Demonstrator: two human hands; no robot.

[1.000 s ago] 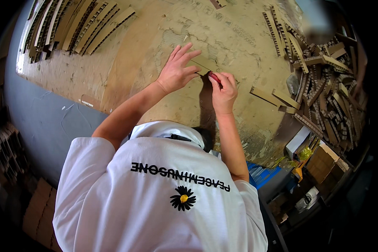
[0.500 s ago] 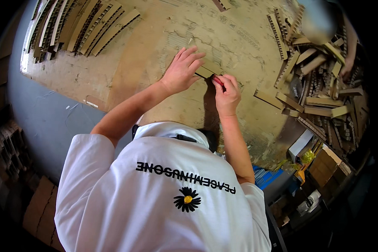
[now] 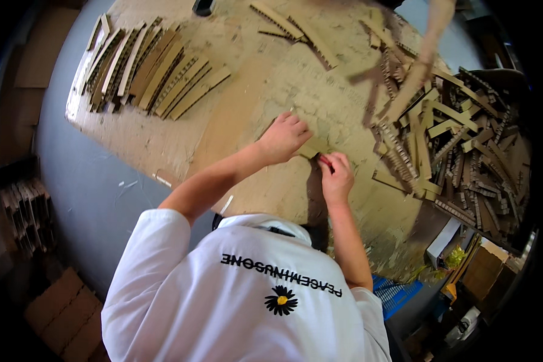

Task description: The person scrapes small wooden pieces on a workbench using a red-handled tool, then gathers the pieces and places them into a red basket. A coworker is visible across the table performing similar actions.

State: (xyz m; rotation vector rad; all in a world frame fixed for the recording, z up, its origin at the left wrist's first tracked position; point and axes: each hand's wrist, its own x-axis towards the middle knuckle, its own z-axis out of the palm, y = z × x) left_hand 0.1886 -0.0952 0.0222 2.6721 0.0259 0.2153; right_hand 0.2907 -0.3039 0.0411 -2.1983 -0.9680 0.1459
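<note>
Tan, scuffed worktable point(image 3: 247, 193), grey floor point(image 3: 102, 199) to the left. Your cardboard strip point(image 3: 311, 147) is mid-table, between your hands, partly hidden under your left hand point(image 3: 285, 139). Versus half a second ago: left fingers were fanned out, now drawn together and bent over the strip; can't tell if they pinch it or only press. Right hand point(image 3: 336, 175) still pinches the small red tool point(image 3: 325, 160) at the strip's right end. View has shifted, so more of the far side shows: loose strips point(image 3: 311, 39) and a dark container point(image 3: 203, 7). Co-worker's forearm point(image 3: 425, 57), blurred, now cuts across the far right, blocking part of the strip pile point(image 3: 464, 151). Far left: row of strips point(image 3: 157, 75). Near right: blue basket point(image 3: 398, 295).
</note>
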